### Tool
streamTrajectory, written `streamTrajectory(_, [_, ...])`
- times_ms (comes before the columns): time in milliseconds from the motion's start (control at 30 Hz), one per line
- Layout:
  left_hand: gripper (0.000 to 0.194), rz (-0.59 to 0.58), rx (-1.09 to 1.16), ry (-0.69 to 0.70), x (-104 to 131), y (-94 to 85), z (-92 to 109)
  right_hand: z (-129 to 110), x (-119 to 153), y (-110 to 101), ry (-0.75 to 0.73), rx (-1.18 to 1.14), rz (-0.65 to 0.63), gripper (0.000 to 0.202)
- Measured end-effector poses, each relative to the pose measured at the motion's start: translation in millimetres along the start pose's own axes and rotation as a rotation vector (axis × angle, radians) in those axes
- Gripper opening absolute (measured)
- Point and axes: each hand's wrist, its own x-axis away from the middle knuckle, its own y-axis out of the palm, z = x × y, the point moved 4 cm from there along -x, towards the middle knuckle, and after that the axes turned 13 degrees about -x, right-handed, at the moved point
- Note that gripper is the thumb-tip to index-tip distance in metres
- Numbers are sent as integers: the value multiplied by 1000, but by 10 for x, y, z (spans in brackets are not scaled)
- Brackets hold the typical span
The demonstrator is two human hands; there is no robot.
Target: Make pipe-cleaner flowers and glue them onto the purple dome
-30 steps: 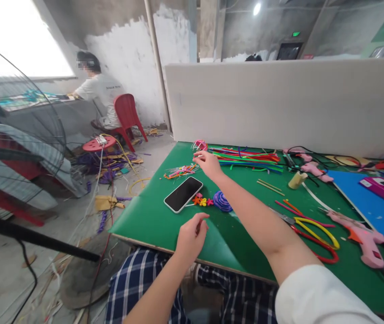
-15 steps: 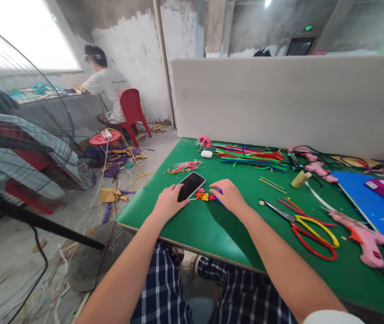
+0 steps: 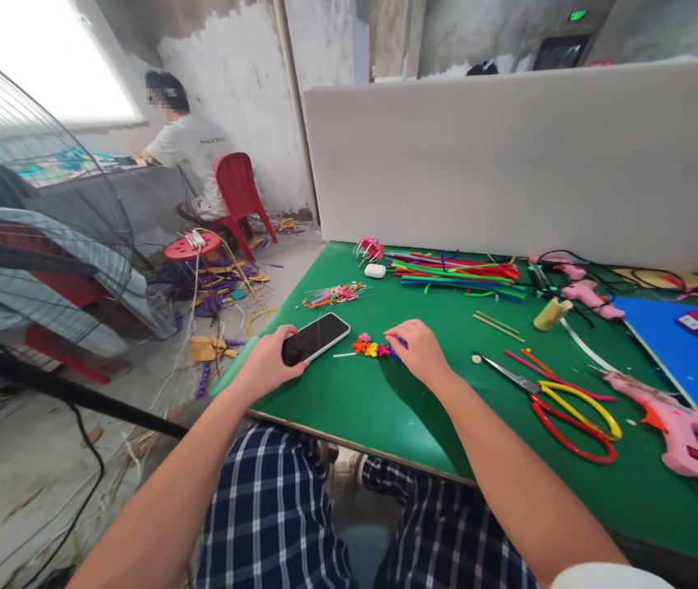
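Note:
My left hand [image 3: 270, 358] grips the near left end of a smartphone [image 3: 317, 339], thumb along its lower edge and fingers over its far side. The dark screen faces up. Right of the phone, small flowers [image 3: 371, 349] in orange, yellow and pink lie in a row, with a white stick [image 3: 344, 355] at their left. My right hand [image 3: 415, 348] has its fingers closed on a blue piece [image 3: 398, 348] at the right end of this row. Behind the phone lies a bunch of thin colourful sticks [image 3: 335, 295].
Colourful pipe cleaners [image 3: 459, 276] and a white case [image 3: 376, 271] lie at the back. Scissors [image 3: 545, 401], a pink glue gun [image 3: 668, 417] and a blue board [image 3: 680, 360] are on the right. A person [image 3: 189, 147] sits far left.
My left hand has moved left with the phone, which has turned flatter and away from the flowers. My right hand stays by the blue piece. The view has shifted a little.

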Motion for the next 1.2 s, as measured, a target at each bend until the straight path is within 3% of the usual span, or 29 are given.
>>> streamTrajectory(133, [53,16,-3,-7,222,-12,-192,2,6,-6,-4,-17,31,19])
streamTrajectory(267, [52,25,-39,-19,276,-13,-294,-13,20,54,0,-1,-7,21])
streamTrajectory(600, [61,21,-156,35,166,84,-203,-201,25,458,-101,298,-192,48])
streamTrajectory(667, [61,66,-198,25,155,53,-110,-214,23,491,-121,321,-199,45])
streamTrajectory(767, [50,172,-236,74,107,20,192,-220,24,488,-140,336,-196,35])
streamTrajectory(867, [29,111,-256,253,15,99,598,-222,23,433,-132,301,-171,29])
streamTrajectory(967, [20,35,-346,316,-85,157,846,-205,16,297,-114,217,-86,27])
streamTrajectory(1200, [18,1,-506,428,-174,164,932,120,5,-210,8,63,286,28])
